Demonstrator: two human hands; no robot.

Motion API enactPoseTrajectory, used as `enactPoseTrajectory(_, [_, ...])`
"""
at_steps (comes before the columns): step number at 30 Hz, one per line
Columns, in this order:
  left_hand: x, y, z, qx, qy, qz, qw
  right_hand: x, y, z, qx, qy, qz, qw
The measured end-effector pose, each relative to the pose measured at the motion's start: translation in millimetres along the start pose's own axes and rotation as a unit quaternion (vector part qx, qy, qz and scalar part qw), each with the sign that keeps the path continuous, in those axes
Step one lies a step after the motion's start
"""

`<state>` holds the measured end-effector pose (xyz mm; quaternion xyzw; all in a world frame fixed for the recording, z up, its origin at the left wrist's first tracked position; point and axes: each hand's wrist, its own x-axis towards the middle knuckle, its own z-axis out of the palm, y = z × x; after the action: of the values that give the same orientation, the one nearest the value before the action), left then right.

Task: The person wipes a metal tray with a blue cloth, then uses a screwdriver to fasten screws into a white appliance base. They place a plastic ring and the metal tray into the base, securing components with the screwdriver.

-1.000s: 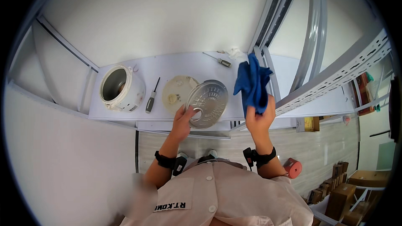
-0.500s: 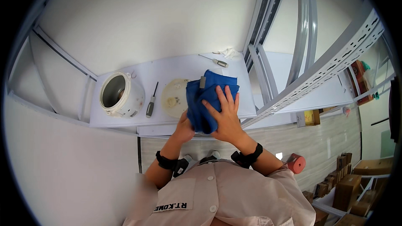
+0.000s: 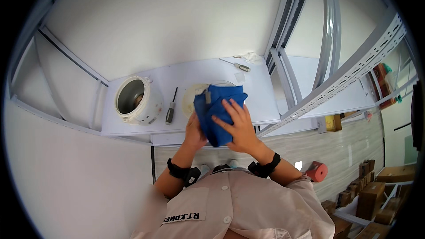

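White wall (image 3: 177, 22) backs the shelf (image 3: 263, 99); across its front edge, a blue cloth (image 3: 214, 121) lies under the splayed right hand (image 3: 242, 129), while the left hand (image 3: 195, 132) curls at its side, its exact grip hidden. Wiping seems underway, calling next for steady left support and even right-hand pressure.

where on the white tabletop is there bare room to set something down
Bare white tabletop lies right of the blue cloth, and at the back between the white pot and far screwdriver. Crowded: around the left hand, right hand and cream disc.
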<state>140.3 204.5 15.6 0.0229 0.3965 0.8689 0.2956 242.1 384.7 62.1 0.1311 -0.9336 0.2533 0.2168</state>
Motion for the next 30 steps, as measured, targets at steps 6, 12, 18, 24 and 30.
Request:
enactPoseTrajectory(6, [-1,40,-13,-0.023,-0.004,0.056,0.998,-15,6,8,-0.016,-0.033,-0.009,0.999])
enactPoseTrajectory(12, [-12,25,-22,0.096,0.008,-0.021,0.995,2,22,16,0.026,0.147,0.064,0.987])
enactPoseTrajectory(18, [-20,24,-25,0.045,-0.033,0.035,0.998,7,-25,12,-0.021,-0.022,0.001,1.000])
enactPoseTrajectory(24, [-18,47,-56,0.084,-0.015,0.068,0.994,-50,38,36,0.259,0.146,0.114,0.948])
enactPoseTrajectory(30, [-20,36,-56,0.121,-0.054,0.044,0.990,-44,13,39,0.627,0.212,0.366,0.654])
